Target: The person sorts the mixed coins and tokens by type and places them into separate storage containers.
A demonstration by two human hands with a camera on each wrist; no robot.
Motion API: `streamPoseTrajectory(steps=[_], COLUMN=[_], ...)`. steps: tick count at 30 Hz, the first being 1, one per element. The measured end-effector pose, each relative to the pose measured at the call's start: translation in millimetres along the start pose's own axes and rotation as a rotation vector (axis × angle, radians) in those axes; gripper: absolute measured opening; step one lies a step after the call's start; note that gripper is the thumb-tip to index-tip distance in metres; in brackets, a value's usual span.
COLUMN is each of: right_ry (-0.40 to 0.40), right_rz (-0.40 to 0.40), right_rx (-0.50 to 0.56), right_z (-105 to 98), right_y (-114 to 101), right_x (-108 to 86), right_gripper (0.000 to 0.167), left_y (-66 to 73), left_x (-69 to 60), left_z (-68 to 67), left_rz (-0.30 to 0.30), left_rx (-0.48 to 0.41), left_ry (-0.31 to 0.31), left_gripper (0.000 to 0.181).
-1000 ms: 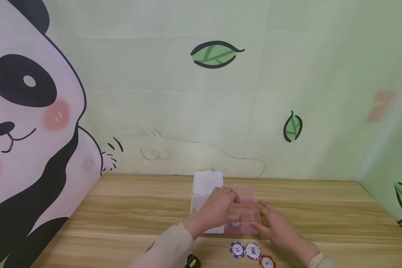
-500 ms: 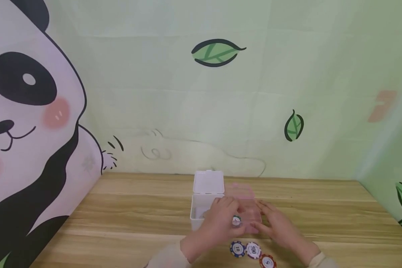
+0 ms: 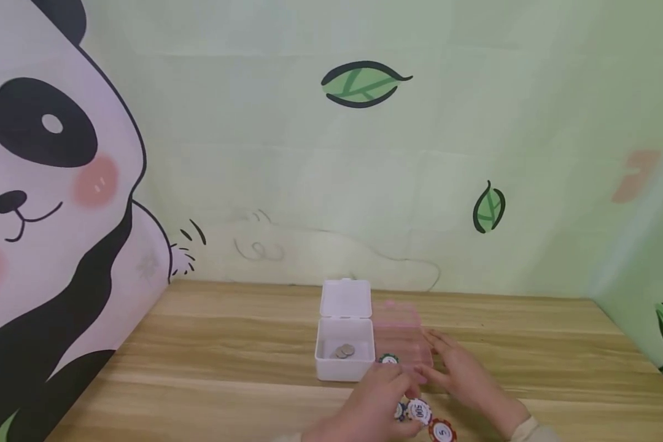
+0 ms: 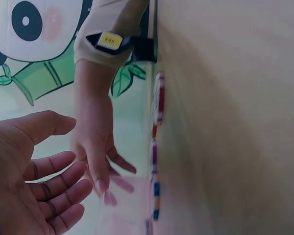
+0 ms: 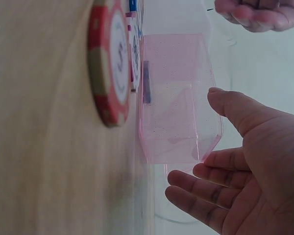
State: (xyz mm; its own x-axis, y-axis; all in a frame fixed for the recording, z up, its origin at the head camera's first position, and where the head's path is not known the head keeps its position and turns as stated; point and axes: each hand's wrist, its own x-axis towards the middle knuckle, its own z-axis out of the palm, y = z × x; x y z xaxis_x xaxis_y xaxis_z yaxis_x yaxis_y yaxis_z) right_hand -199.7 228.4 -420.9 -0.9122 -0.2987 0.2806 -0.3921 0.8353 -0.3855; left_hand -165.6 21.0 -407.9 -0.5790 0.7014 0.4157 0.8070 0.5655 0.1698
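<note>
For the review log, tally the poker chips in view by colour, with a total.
Red chip: 1
White chip marked 500: 1
Blue chip, partly hidden by the left hand in the head view: 1
Green chip, in the pink box: 1
Total: 4 visible chips

The left hand (image 3: pixel 377 399) partly hides the blue chip (image 3: pixel 400 412) — its number unreadable (head view).

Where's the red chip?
In the head view, the red chip lies on the table at the bottom edge, right of centre, just below and right of the white 500 chip.
</note>
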Motion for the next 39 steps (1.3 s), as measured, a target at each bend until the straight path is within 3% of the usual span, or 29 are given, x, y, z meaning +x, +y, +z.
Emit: streamPoseTrajectory(steps=[4,12,17,22,39], right_ry=[0.016,0.005,-0.001,-0.008,-0.025], right_rz=[-0.004,0.01,0.01,0.011,0.018], right_rx=[0.003,0.002,-0.008,-0.013,-0.005], right_z=[0.8,0.5,-0.8,-1.4,-1.5], right_y=[2.3,2.8,2.3,0.9,-1.7], right_x=[-0.8,0.0,0.1,0.7,-1.2], right_gripper=[0.068,0.069,0.069,0.069,0.069], left_y=[4.1,11.0,11.0,9.5,9.9], left_x=[-0.9,2.0,1.5,-1.5,-7.0], left_z=[6.8,26.6,35.6,39.7,44.9], left_rz=[0.029,-0.001,-0.01,-0.026,-0.019], left_rx=[-0.008,0.057,0.037,-0.003,0.024], left_ry=[-0.086,-0.278,-0.343,-0.35,-0.304], left_gripper=[0.029,0.023,0.024,0.018,0.016])
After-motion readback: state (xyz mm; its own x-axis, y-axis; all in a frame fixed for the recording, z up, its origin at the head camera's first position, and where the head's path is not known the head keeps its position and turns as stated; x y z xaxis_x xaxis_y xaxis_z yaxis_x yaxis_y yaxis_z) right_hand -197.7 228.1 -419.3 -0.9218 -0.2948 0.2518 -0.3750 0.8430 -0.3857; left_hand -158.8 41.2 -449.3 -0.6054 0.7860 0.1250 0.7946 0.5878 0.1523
